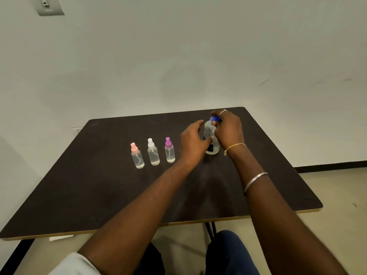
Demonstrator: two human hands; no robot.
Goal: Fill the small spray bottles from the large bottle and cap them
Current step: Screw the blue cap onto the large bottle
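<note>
— Blue cap [215, 118] first: the right hand [228, 130] sits over it, fingertips curled and pinching it, on top of the big bottle [208, 129].

— Which step is that?

— Opening the big bottle, I'd judge. Nothing is being poured. It stands upright on the table [99, 185], right of centre in the frame, toward the far edge.

— And the left hand [192, 141]?

— At the bottle's left side, fingers spread and curved toward it, thumb against the front. Whether it truly grips, I cannot tell.

— What does the next move call for?

— Probably a firm hold on the body while the cap is twisted, so the bottle neither turns nor tips. The small tops must come off before any pouring. Their necks look narrow, so a slow, steady pour.

— How does the big bottle look?

— Clear, with rounded shoulders and a dark label low on the front. The hands hide the liquid level.

— The small ones?

— In a row just left of centre: pink bottle [137, 157], white bottle [153, 154], purple bottle [169, 152]. All are upright and apart from each other, with their spray tops on. Each shows only a little liquid at the bottom, so the filling looks mostly ahead.

— Anything else?

— A switch plate [49, 5] on the wall, upper left corner.
</note>
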